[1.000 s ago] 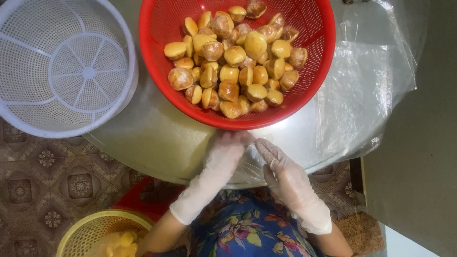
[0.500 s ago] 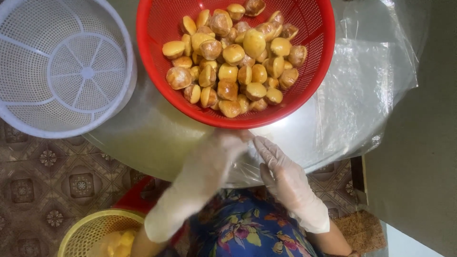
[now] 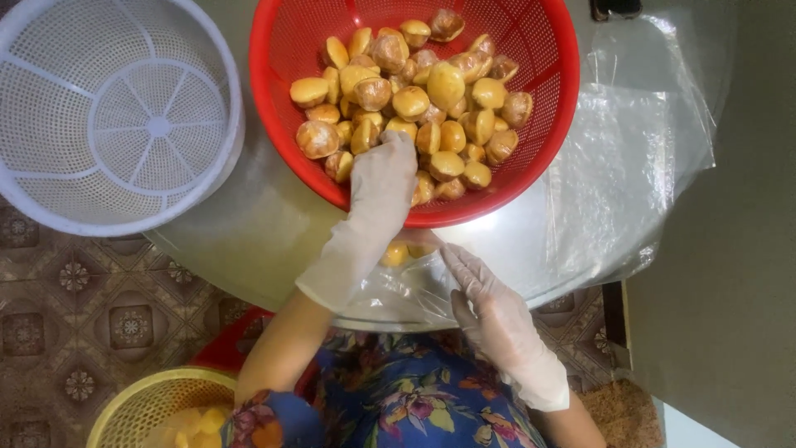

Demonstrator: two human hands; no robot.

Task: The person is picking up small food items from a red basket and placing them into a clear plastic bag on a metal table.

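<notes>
The gloved left hand [image 3: 381, 178] reaches over the red mesh basket's [image 3: 547, 124] rim, fingers apparently closing on glossy round buns [image 3: 431, 99]. The right hand [image 3: 489, 311] pinches a clear plastic bag [image 3: 398, 286] on the shiny desk [image 3: 249, 224].

head cam | looks straight down, close | over red basket [image 3: 543, 124] & table [image 3: 249, 241]

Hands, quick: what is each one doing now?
Left hand: reaching into the red basket, fingers curled over the buns; a grip cannot be told.
Right hand: holding open a clear plastic bag.
</notes>
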